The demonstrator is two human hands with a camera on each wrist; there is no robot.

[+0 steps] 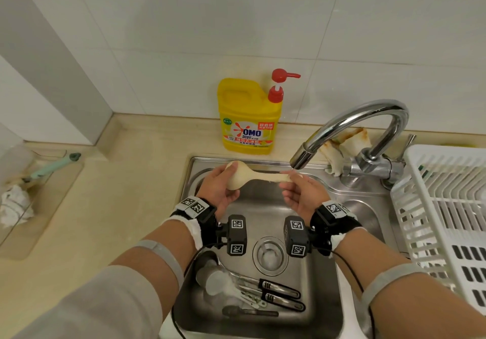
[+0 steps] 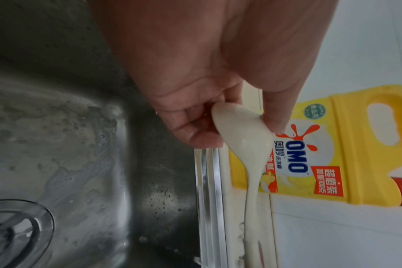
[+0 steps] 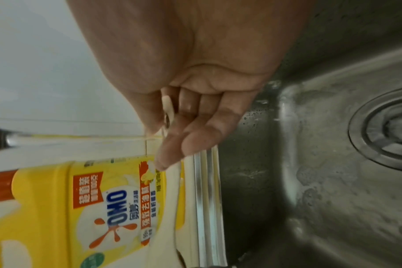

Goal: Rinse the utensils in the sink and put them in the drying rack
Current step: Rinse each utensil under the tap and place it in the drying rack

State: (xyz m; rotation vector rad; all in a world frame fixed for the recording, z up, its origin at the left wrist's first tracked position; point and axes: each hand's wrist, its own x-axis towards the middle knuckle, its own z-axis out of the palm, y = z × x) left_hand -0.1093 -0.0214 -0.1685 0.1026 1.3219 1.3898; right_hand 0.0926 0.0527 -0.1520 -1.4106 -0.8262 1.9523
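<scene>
Cream glossy spoon, rounded bowl gripped by left hand, handle pinched by right hand, steel sink

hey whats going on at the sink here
A person is rinsing a cream-coloured spoon over the sink. The left hand grips its bowl and the right hand pinches the handle end just under the faucet. More utensils lie soapy at the sink's bottom, not yet rinsed. The white drying rack stands to the right; what it holds cannot be made out. A yellow detergent bottle stands behind the sink.
</scene>
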